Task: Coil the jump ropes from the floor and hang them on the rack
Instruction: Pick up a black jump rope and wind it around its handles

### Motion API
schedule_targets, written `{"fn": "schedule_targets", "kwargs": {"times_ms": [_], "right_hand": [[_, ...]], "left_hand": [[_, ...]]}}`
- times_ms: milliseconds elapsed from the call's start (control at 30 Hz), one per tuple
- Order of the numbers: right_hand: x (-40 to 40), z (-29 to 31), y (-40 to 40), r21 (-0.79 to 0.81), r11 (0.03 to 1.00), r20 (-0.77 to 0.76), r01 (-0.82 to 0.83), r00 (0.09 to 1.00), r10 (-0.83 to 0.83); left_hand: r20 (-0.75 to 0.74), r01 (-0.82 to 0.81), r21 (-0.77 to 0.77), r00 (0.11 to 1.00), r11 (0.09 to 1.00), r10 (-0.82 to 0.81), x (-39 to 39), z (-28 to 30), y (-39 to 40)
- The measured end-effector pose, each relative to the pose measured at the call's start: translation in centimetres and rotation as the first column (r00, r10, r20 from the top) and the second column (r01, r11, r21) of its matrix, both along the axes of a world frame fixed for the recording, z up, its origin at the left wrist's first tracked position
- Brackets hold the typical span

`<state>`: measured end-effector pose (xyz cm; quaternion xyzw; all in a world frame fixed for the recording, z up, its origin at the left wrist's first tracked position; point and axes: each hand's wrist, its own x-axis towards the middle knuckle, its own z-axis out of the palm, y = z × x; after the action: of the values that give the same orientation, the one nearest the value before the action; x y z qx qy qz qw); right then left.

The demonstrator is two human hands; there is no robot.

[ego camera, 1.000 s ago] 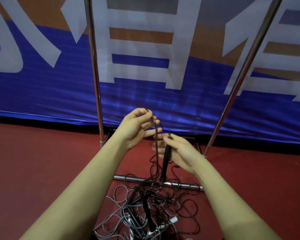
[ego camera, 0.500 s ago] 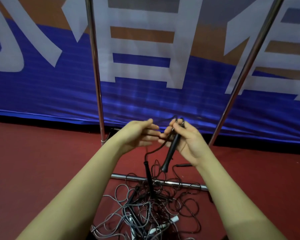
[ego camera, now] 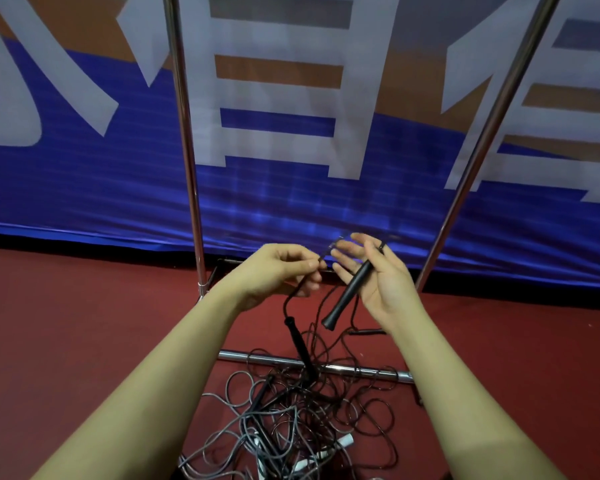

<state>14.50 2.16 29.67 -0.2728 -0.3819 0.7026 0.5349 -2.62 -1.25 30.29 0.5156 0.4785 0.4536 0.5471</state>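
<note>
My left hand (ego camera: 284,271) pinches the thin cord of a black jump rope (ego camera: 293,299) between thumb and fingertips. Below that pinch, one black handle (ego camera: 300,344) dangles over the floor. My right hand (ego camera: 378,278) is turned palm up with its fingers spread, and the thumb pins the other black handle (ego camera: 349,299) slantwise against the palm. A tangled pile of grey and black jump ropes (ego camera: 291,427) lies on the red floor beneath my hands. The metal rack (ego camera: 187,168) stands just behind them; its top bar is out of view.
The rack's right upright (ego camera: 482,150) leans outward and its base bar (ego camera: 343,368) crosses the floor under the pile. White handles (ego camera: 343,441) lie in the tangle. A blue and orange banner (ego camera: 84,185) hangs right behind the rack.
The handle in my right hand went from hanging upright to slanting across the palm as the fingers spread. My left hand shifted from a high pinch to one level with the right hand.
</note>
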Motion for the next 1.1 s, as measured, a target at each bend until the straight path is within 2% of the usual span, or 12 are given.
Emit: {"fn": "schedule_targets", "kwargs": {"times_ms": [100,167,400,500,567,633,700,767,833,900,967,1100], "right_hand": [[-0.5,-0.9,-0.1,-0.017,0.997,0.173,-0.073,0.982,0.075],[-1.1,-1.3,-0.5,-0.045,0.986,0.274,-0.162,0.947,0.168],[-2.8,-1.6,-2.1,0.002,0.911,0.432,-0.413,0.822,0.372],[-2.9,-1.4,-2.4,-0.018,0.876,0.449,-0.482,0.779,0.437],[-2.9,-1.3,-2.6,-0.017,0.853,0.456,-0.522,0.755,0.471],[-2.8,-1.1,-2.7,-0.027,0.844,0.418,-0.535,0.761,0.496],[-2.9,-0.7,-2.5,-0.021,0.873,0.295,-0.488,0.831,0.471],[-3.0,-0.4,-2.0,-0.012,0.938,0.102,-0.348,0.932,0.347],[-2.9,-0.1,-1.3,-0.009,0.983,-0.062,-0.181,0.982,0.180],[-2.8,-0.1,-0.8,-0.007,0.998,-0.155,-0.062,0.986,0.060],[-2.9,-0.2,-0.5,-0.019,1.000,-0.221,0.013,0.975,-0.016],[-3.1,-0.1,-0.5,-0.015,0.997,-0.288,0.077,0.954,-0.078]], "left_hand": [[0.222,-0.106,-0.014,0.969,0.994,0.107,-0.1,0.7,0.1],[0.306,-0.193,-0.032,0.932,0.981,0.193,-0.2,1.0,0.4],[0.451,-0.367,-0.045,0.823,0.929,0.347,-0.5,1.3,1.1],[0.466,-0.439,-0.066,0.781,0.896,0.417,-0.8,1.0,1.4],[0.442,-0.448,-0.075,0.786,0.891,0.433,-1.0,0.7,1.4],[0.404,-0.428,-0.092,0.809,0.899,0.427,-0.9,0.6,1.4],[0.348,-0.382,-0.154,0.842,0.911,0.412,-0.7,0.6,1.3],[0.273,-0.307,-0.249,0.887,0.919,0.371,-0.6,0.6,1.1],[0.139,-0.226,-0.296,0.951,0.928,0.276,-0.3,0.7,0.8],[-0.005,-0.152,-0.288,0.988,0.946,0.157,0.3,0.5,0.4],[-0.070,-0.114,-0.252,0.993,0.961,0.099,1.3,0.3,0.1],[-0.166,-0.200,-0.113,0.970,0.973,0.180,3.0,-0.1,0.1]]}}
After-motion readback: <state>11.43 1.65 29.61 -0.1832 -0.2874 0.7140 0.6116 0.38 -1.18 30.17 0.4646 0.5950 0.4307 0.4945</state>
